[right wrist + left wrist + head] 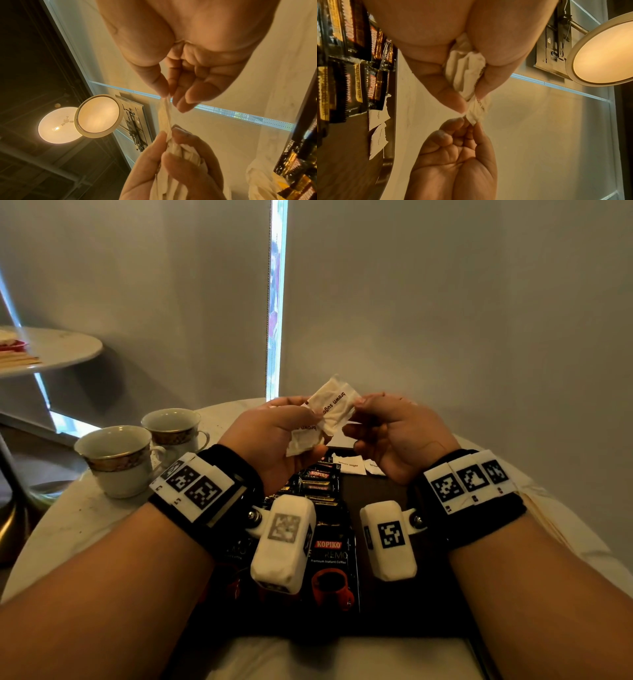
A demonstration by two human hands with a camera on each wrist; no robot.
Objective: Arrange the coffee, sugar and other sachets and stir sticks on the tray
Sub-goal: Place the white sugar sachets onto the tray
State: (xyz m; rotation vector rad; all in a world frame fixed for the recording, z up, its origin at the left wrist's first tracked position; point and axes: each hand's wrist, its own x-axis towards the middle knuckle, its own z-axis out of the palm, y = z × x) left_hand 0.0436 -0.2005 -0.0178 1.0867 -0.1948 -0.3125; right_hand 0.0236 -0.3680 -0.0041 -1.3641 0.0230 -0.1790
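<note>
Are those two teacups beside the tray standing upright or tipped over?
Upright: both teacups stand with rims facing up on the table.

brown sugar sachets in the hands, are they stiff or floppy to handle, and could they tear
Probably floppy: the brown sugar sachets crumple and bend where the left hand bunches them. Likely light, since the right hand lifts one by a fingertip pinch at its edge. The thin, creased paper looks tearable if pulled hard.

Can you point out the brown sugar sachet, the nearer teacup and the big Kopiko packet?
brown sugar sachet (337, 405), head view, printed face.
nearer teacup (118, 470), head view, outer wall.
big Kopiko packet (330, 556), head view, front label.
</note>
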